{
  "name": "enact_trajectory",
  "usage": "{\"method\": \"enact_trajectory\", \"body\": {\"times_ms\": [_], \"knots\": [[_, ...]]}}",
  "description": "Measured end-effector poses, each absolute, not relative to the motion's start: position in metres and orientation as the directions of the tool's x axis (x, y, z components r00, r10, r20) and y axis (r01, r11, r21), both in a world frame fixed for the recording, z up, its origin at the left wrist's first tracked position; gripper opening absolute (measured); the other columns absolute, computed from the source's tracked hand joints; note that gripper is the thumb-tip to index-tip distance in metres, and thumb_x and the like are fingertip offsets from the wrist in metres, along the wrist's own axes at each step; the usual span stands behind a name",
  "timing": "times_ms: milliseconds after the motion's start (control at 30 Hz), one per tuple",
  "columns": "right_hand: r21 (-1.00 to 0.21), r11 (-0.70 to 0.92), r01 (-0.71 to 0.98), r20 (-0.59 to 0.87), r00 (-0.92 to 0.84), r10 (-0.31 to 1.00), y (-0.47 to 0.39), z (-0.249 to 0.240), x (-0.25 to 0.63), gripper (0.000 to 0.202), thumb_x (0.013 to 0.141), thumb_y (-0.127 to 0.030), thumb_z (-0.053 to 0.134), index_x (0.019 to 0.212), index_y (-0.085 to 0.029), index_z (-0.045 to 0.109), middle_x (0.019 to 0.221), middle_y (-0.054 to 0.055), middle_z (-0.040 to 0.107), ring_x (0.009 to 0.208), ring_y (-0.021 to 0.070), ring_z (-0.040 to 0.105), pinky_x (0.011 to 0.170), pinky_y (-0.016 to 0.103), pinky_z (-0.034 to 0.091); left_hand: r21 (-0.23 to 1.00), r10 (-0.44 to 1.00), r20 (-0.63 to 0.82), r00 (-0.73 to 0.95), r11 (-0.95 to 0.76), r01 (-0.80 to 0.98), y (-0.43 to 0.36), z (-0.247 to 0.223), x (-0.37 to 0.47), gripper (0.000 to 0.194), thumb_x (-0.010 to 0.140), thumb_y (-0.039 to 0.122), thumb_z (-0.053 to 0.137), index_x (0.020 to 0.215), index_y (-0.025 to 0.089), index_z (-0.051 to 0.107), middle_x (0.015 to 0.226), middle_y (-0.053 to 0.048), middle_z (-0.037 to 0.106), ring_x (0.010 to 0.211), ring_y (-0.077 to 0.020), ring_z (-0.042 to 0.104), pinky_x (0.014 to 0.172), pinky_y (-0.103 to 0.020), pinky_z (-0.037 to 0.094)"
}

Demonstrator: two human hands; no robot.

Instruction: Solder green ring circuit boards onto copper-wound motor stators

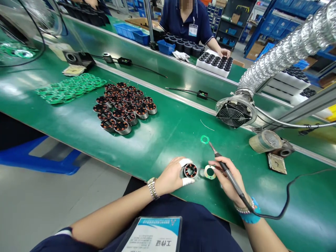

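My left hand, with white covers on thumb and forefinger, is closed round a round motor stator with copper windings. My right hand holds a soldering iron like a pen, its tip pointing up and left. The thumb and a finger of that hand also touch a pale ring-shaped board just right of the stator. A thin reddish wire seems to run between stator and board. Beyond the iron's tip lies a small green ring board on the green table.
Many stators stand in a group at centre left, beside stacked green boards. A fan with a silver duct stands at the back right, near a round container and a sponge tray. Across the bench sits a person.
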State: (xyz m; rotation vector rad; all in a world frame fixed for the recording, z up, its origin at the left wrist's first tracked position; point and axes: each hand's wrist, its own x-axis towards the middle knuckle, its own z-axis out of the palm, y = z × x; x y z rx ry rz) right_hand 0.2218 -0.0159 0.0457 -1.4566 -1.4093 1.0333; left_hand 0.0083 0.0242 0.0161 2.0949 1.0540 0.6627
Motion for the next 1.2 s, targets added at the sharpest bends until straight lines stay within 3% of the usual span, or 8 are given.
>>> {"method": "enact_trajectory", "body": {"times_ms": [100, 200, 333, 433, 733, 900, 1000, 1200], "knots": [[-0.911, 0.017, 0.413, 0.026, 0.015, 1.0, -0.016, 0.046, 0.224, 0.033, 0.077, -0.023, 0.061, 0.108, -0.023, 0.048, 0.105, 0.008, 0.064, 0.083, 0.0168, 0.064, 0.073, 0.03, 0.053, 0.775, 0.824, 0.135, 0.55, -0.434, 0.459, 0.025, 0.018, 0.006, 0.046, 0.063, 0.035, 0.075, 0.1, 0.018, 0.056, 0.098, -0.008, 0.061, 0.094, -0.0246, 0.057, 0.084, -0.04, 0.046], [-0.881, -0.023, 0.473, -0.041, -0.027, 0.999, -0.017, 0.05, 0.223, 0.03, 0.076, -0.023, 0.062, 0.104, -0.022, 0.051, 0.086, 0.003, 0.067, 0.067, 0.0139, 0.063, 0.064, 0.026, 0.052, 0.794, 0.822, 0.168, 0.545, -0.44, 0.42, 0.023, 0.021, 0.005, 0.041, 0.065, 0.03, 0.073, 0.1, 0.018, 0.056, 0.102, -0.008, 0.06, 0.096, -0.0235, 0.056, 0.085, -0.038, 0.046], [-0.957, -0.065, 0.284, -0.067, 0.002, 0.998, -0.02, 0.056, 0.221, 0.023, 0.079, -0.024, 0.058, 0.1, -0.022, 0.051, 0.078, 0.002, 0.066, 0.055, 0.0121, 0.062, 0.053, 0.024, 0.053, 0.853, 0.813, 0.174, 0.555, -0.406, 0.328, 0.022, 0.031, 0.005, 0.037, 0.068, 0.026, 0.07, 0.101, 0.019, 0.055, 0.104, -0.008, 0.058, 0.094, -0.0203, 0.057, 0.082, -0.034, 0.049], [-0.991, -0.021, 0.129, -0.019, 0.018, 1.0, -0.02, 0.057, 0.219, 0.027, 0.075, -0.025, 0.063, 0.099, -0.023, 0.049, 0.084, 0.004, 0.068, 0.068, 0.0152, 0.066, 0.063, 0.028, 0.055, 0.896, 0.811, 0.131, 0.57, -0.343, 0.282, 0.022, 0.038, 0.005, 0.039, 0.067, 0.027, 0.071, 0.101, 0.018, 0.054, 0.099, -0.007, 0.057, 0.089, -0.0189, 0.058, 0.078, -0.033, 0.051], [-0.999, 0.001, 0.044, 0.003, 0.036, 0.999, -0.02, 0.053, 0.22, 0.036, 0.075, -0.021, 0.064, 0.106, -0.026, 0.045, 0.107, 0.006, 0.062, 0.08, 0.0155, 0.067, 0.076, 0.031, 0.055, 0.894, 0.769, 0.145, 0.622, -0.372, 0.251, 0.024, 0.04, 0.005, 0.038, 0.067, 0.027, 0.072, 0.101, 0.019, 0.056, 0.103, -0.008, 0.059, 0.094, -0.0202, 0.058, 0.084, -0.036, 0.049], [-0.956, 0.058, 0.288, 0.065, 0.012, 0.998, -0.009, 0.05, 0.223, 0.02, 0.077, -0.019, 0.06, 0.095, -0.023, 0.053, 0.079, 0.002, 0.067, 0.08, 0.0175, 0.067, 0.079, 0.033, 0.052, 0.841, 0.737, 0.097, 0.669, -0.42, 0.341, 0.032, 0.029, 0.005, 0.051, 0.062, 0.03, 0.076, 0.107, 0.019, 0.056, 0.112, -0.009, 0.061, 0.104, -0.0239, 0.057, 0.091, -0.039, 0.045], [-0.906, 0.09, 0.413, 0.109, 0.021, 0.994, -0.001, 0.046, 0.214, 0.018, 0.078, -0.018, 0.055, 0.095, -0.022, 0.054, 0.088, 0.004, 0.068, 0.084, 0.0181, 0.066, 0.082, 0.034, 0.051, 0.826, 0.75, 0.046, 0.66, -0.4, 0.397, 0.033, 0.025, 0.006, 0.057, 0.061, 0.033, 0.076, 0.112, 0.02, 0.054, 0.111, -0.009, 0.061, 0.101, -0.0247, 0.059, 0.088, -0.039, 0.047], [-0.948, 0.109, 0.299, 0.079, -0.11, 0.991, 0.003, 0.051, 0.197, 0.039, 0.072, -0.017, 0.059, 0.107, -0.024, 0.045, 0.105, 0.006, 0.063, 0.096, 0.0188, 0.064, 0.084, 0.033, 0.053, 0.833, 0.767, 0.091, 0.635, -0.409, 0.373, 0.025, 0.024, 0.007, 0.05, 0.066, 0.032, 0.073, 0.11, 0.02, 0.052, 0.111, -0.009, 0.059, 0.102, -0.0236, 0.057, 0.088, -0.038, 0.047]]}}
